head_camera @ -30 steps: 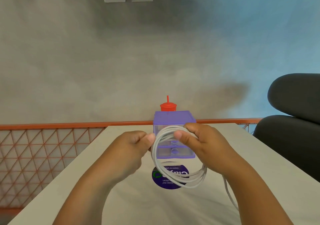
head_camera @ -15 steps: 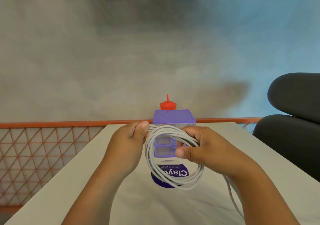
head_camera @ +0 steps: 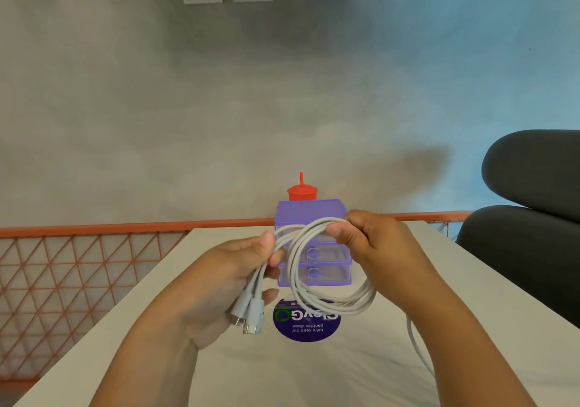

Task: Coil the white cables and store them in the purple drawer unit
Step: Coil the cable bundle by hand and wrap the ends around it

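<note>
Head view of two bare hands holding a bundle of white cables (head_camera: 329,293) above a pale counter (head_camera: 470,312). The right hand (head_camera: 373,243), at about 2 o'clock from the frame's centre of action, has its fingers (head_camera: 345,235) curled closed around the top of the coil, thumb pressing the strands together. The loops hang below this grip in a rough ring, the lowest arc lying in front of a round purple sticker (head_camera: 307,325) on the counter; whether the ring touches the counter cannot be told. One loose strand (head_camera: 417,347) trails from under the right wrist toward 5 o'clock and leaves the frame.

The left hand (head_camera: 232,278), at 9 o'clock from the coil, pinches the cable ends between thumb and fingers, closed on them. Two pale connector plugs (head_camera: 248,315) project from under this hand, pointing toward 7 o'clock, side by side and touching.

The purple drawer unit (head_camera: 314,243) stands on the counter directly behind the coil, at 12 o'clock from it, seen partly through the loops. Its clear drawers appear pushed in. A red cup with a straw (head_camera: 302,191) shows just behind the unit's top. An orange wire-mesh rail (head_camera: 78,268) runs along the counter's far edge toward 9 o'clock, and a dark chair (head_camera: 530,234) sits at 3 o'clock.
</note>
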